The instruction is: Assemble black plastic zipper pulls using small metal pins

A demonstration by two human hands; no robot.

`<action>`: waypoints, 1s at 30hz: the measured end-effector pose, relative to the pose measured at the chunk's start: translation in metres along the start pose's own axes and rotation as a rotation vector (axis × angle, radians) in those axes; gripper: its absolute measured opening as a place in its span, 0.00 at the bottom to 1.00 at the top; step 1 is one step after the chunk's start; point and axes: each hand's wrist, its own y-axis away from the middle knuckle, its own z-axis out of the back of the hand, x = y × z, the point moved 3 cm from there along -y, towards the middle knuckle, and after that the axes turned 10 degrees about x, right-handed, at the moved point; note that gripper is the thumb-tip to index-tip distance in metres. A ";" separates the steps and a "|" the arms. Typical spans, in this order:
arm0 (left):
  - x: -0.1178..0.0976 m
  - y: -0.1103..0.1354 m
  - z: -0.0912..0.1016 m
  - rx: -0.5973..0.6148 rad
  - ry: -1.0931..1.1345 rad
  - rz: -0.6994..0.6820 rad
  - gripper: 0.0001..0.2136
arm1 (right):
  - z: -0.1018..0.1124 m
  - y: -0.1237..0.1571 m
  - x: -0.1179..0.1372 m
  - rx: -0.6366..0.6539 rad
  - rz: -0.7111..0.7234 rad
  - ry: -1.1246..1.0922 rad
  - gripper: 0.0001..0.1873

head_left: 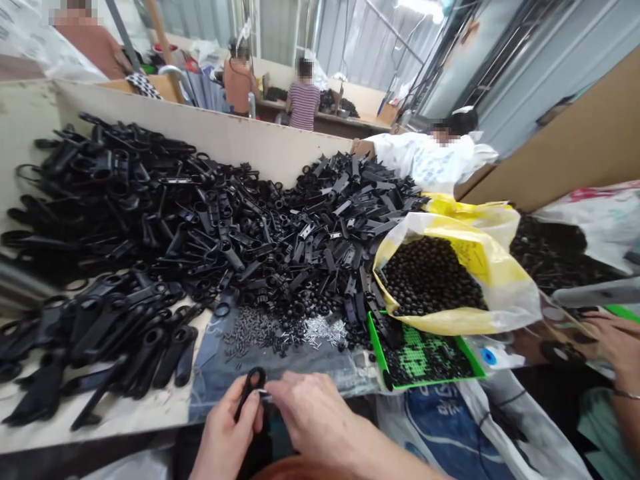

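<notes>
My left hand (pixel 227 430) is closed around a black plastic piece with a loop end (pixel 250 387), held upright near the table's front edge. My right hand (pixel 310 417) meets it from the right, fingers pinched at the piece on a small item too tiny to make out. Just beyond the hands lie a scatter of small silver pins (pixel 320 330) and small dark pins (pixel 250 330) on a grey sheet. A large heap of black plastic parts (pixel 240 227) covers the table behind them.
A yellow bag of small black beads (pixel 430 277) sits right of the heap, over a green tray (pixel 425 360) of small parts. Another person's hand (pixel 613 343) rests at the right edge. A person in white (pixel 430 160) and others work farther back. A cardboard wall (pixel 240 140) backs the table.
</notes>
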 end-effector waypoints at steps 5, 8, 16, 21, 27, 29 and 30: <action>-0.018 0.000 0.014 -0.086 0.000 -0.027 0.25 | 0.030 0.026 -0.034 -0.134 -0.062 -0.241 0.12; -0.032 -0.008 0.027 -0.148 0.043 -0.034 0.26 | 0.050 0.009 -0.068 -0.286 -0.127 -0.309 0.16; -0.052 -0.011 0.009 -0.108 0.225 -0.073 0.24 | 0.083 -0.087 -0.126 -0.563 -0.414 -0.303 0.08; -0.055 -0.005 0.007 -0.092 0.331 0.004 0.27 | 0.082 -0.100 -0.122 -0.604 -0.397 -0.389 0.02; -0.052 -0.008 0.010 -0.114 0.428 0.046 0.27 | 0.069 -0.052 -0.142 -0.695 -0.382 -0.661 0.13; -0.050 -0.009 0.007 -0.106 0.442 0.049 0.27 | 0.064 -0.036 -0.149 -0.713 -0.362 -0.815 0.20; -0.050 -0.009 0.005 -0.100 0.444 0.046 0.26 | 0.061 -0.031 -0.150 -0.713 -0.351 -0.901 0.24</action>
